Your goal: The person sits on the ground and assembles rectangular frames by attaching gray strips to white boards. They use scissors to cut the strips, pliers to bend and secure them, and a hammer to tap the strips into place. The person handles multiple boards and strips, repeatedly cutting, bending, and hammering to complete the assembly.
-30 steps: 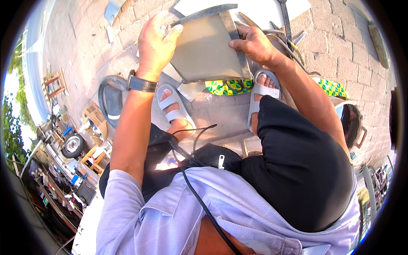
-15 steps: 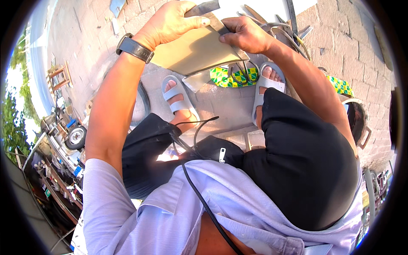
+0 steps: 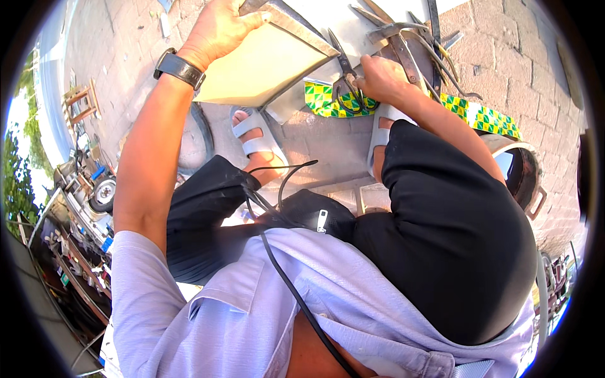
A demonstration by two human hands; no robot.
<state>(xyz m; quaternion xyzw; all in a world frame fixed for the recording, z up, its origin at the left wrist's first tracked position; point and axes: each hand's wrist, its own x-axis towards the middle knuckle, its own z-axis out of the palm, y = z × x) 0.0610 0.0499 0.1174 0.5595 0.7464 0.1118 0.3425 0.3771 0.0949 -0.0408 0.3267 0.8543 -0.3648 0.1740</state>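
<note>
One pale, dark-edged panel [image 3: 259,66] is hanging at 11 o'clock, likely handling light and stiff, rim best for grasping | right hand [image 3: 386,80], fingers curled, is lying by black shears [image 3: 346,71] at 1 o'clock, grip unclear | left hand [image 3: 218,31], 11 o'clock, is pinching panel's far edge.

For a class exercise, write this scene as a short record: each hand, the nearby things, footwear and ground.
Left hand: holds the panel by its edge
Right hand: off the panel, beside the scissors; contact unclear
Wristwatch: left wrist
Behind scissor handles: yellow-green patterned cloth
Footwear: grey sandals
Ground: brick paving
</note>
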